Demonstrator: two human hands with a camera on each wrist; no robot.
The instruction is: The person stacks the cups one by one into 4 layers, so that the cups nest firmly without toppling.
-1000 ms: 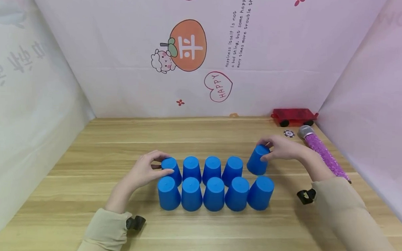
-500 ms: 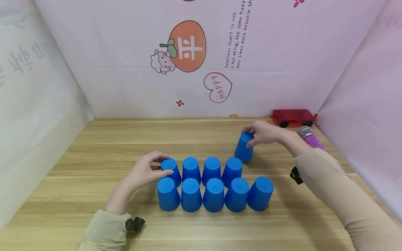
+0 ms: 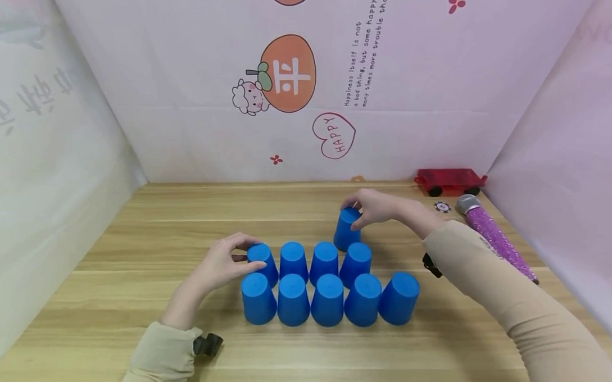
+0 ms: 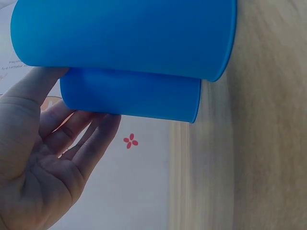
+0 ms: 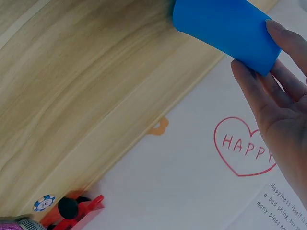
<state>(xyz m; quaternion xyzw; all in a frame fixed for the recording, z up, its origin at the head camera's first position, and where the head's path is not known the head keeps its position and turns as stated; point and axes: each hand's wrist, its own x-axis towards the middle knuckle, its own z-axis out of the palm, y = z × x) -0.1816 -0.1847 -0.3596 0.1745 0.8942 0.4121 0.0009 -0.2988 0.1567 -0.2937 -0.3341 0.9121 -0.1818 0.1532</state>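
Note:
Several blue cups stand upside down in two rows on the wooden table. My left hand (image 3: pixel 227 259) grips the leftmost cup (image 3: pixel 263 262) of the back row, thumb on the near side and fingers behind, as the left wrist view also shows. In front of that cup stands the leftmost front-row cup (image 4: pixel 124 33). Behind the back row, my right hand (image 3: pixel 377 207) pinches another upside-down blue cup (image 3: pixel 347 230) near its base. The right wrist view shows this cup (image 5: pixel 225 31) between thumb and fingers; whether its rim touches the table cannot be told.
At the back right corner stands a red toy cart (image 3: pixel 450 181). A poker chip (image 3: pixel 442 207) and a purple glittery microphone (image 3: pixel 496 237) lie in front of it. Printed white sheeting (image 3: pixel 197 125) walls the table at the back and both sides.
My right hand has carried its cup from the right end of the back row, away behind it and then leftward. The left hand keeps its grip in place.

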